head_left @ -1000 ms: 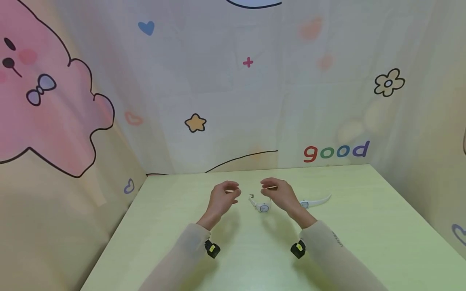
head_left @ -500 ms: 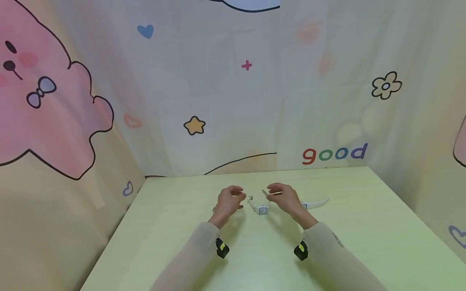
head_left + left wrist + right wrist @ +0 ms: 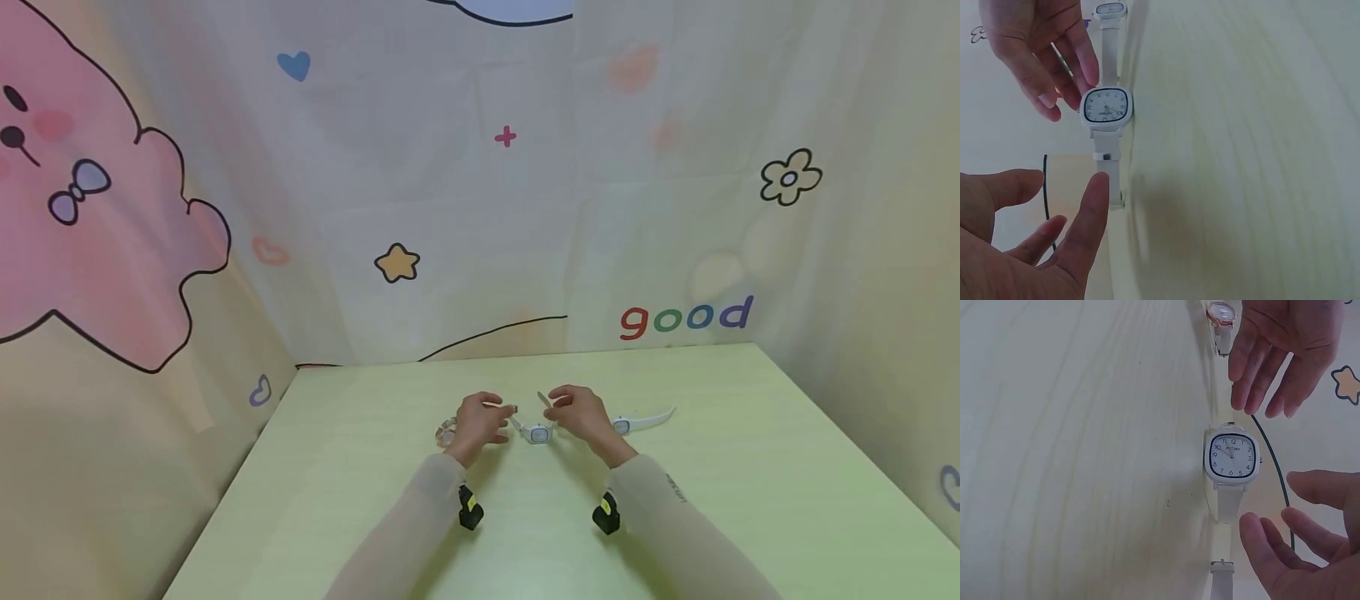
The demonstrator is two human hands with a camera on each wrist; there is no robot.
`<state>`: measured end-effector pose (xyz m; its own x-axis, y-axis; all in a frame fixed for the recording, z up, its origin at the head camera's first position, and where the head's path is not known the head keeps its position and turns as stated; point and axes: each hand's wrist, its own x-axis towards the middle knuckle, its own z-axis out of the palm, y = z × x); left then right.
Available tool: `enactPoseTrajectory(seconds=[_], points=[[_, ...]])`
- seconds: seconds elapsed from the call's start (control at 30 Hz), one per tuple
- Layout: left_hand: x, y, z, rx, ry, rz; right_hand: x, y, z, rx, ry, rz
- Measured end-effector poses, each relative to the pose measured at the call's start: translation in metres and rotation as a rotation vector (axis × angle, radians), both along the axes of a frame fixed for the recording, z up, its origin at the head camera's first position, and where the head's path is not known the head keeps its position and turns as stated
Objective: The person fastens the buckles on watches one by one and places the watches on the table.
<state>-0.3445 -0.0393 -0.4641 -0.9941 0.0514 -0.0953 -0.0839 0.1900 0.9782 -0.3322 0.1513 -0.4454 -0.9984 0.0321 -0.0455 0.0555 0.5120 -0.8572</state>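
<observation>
A white watch point(image 3: 538, 433) with a rounded-square face lies on the table between my hands, its two strap halves reaching away toward the wall. My left hand point(image 3: 480, 423) is at its buckle side, thumb and fingers parted; in the left wrist view one fingertip overlaps the strap point(image 3: 1107, 142). My right hand point(image 3: 583, 414) is beside the other strap half, whose tip shows past the fingers. The right wrist view shows that hand's thumb point(image 3: 1316, 486) and fingers apart, with the strap beyond them.
Left of my left hand lies a rose-gold watch point(image 3: 446, 433), partly hidden behind the wrist. Another white watch point(image 3: 622, 426) lies to the right with its strap stretched out. A printed curtain point(image 3: 465, 192) stands behind the pale table point(image 3: 360, 483).
My left hand has moved right, up to the middle watch's buckle end, uncovering the rose-gold watch. The right hand has shifted only slightly, and the strap tip now shows past its fingers.
</observation>
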Motion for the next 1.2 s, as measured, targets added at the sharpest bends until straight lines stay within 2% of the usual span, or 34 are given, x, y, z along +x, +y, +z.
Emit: enactPoseTrajectory(seconds=[0.1,0.23,0.37,0.47,0.73,0.97,1.2], points=[[-0.002,0.002,-0.004,-0.012,0.001,-0.002,0.000,-0.002,-0.002,0.000,0.001,-0.017],[-0.004,0.004,-0.009,-0.049,-0.036,0.001,-0.001,-0.003,-0.006,-0.040,-0.052,-0.044],[-0.006,0.007,-0.015,-0.064,-0.079,0.037,-0.002,-0.003,-0.012,-0.028,-0.130,-0.052],[-0.008,0.010,-0.018,-0.049,-0.090,0.061,-0.002,-0.003,-0.015,-0.009,-0.154,-0.063],[-0.013,0.019,-0.019,-0.106,-0.091,0.071,-0.003,-0.005,-0.016,0.015,-0.152,-0.076],[-0.014,0.019,-0.017,-0.143,-0.079,0.053,-0.003,-0.006,-0.016,-0.001,-0.134,-0.086],[-0.007,0.020,-0.013,-0.243,-0.038,0.027,-0.001,-0.007,-0.020,0.005,-0.116,-0.089]])
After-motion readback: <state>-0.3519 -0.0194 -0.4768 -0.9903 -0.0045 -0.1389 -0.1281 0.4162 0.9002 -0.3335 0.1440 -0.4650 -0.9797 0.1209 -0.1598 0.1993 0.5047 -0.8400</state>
